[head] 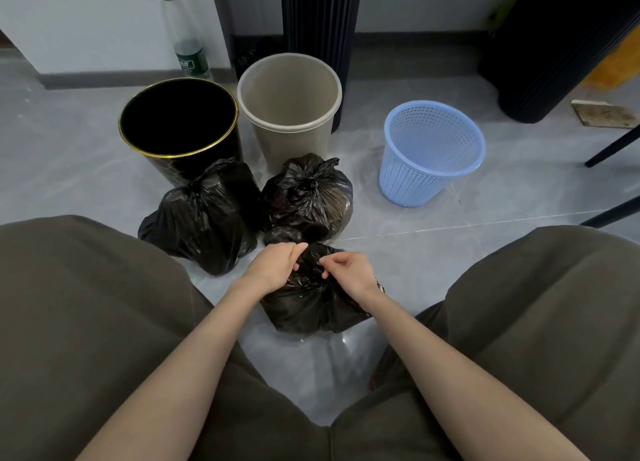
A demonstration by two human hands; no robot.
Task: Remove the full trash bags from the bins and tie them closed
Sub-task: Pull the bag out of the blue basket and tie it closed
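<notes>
Grey, glossy floor (pixel 433 238) tiles ran back to a pale wall, and a person crouched on them with knees in olive cloth spread wide. Close in at 12 o'clock lay the third bag (pixel 304 304), a slack black sack of thin, crinkled film, bulging low and puckered toward its neck. Both hands were on that neck. The left hand (pixel 273 266) gripped a gathered fold with curled fingers, and the right hand (pixel 349 273) seemed to pinch the film just beside it. No knot showed, though the hands hid much of the neck.

Farther out, the left bag (pixel 204 225) at 11 o'clock and the middle bag (pixel 308 200) at 12 sat touching. Each was cinched to a tight twist with pleats fanning down. Behind them stood the black bin (pixel 173 156), a smooth cylinder with a gold rim and too dark inside to read, and the beige bin (pixel 291 141), matte, tapered and unlined. The blue basket (pixel 415 180), an open lattice, stood well apart at 2 o'clock.

I judged the lifting-out done and the tying down to its last bag. The next move would call for parting two ends of film, crossing them and pulling snug without tearing plastic that thin.
</notes>
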